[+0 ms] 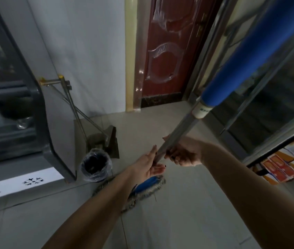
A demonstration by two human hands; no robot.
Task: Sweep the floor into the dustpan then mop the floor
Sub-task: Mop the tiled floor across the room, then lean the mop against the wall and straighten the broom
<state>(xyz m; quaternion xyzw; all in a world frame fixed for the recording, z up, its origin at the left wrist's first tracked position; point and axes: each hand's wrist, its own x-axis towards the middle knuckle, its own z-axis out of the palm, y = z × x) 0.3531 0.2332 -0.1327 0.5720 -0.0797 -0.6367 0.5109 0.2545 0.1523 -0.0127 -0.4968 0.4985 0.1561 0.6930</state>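
1. mop handle (pixel 178 133), blue grip nearest, slants to mop head (pixel 148 187) on the floor
2. left hand (pixel 149 166) steadies it flat-fingered; right hand (pixel 183 155) seemingly curls round it
3. dustpan (pixel 113 141) leans by wall, sweeping likely done

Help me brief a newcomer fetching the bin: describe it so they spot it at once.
Left of the red door and white wall stands a grey cabinet. The bin stands by the cabinet's corner, before the dustpan. It alone is round, dark and lined with clear plastic.
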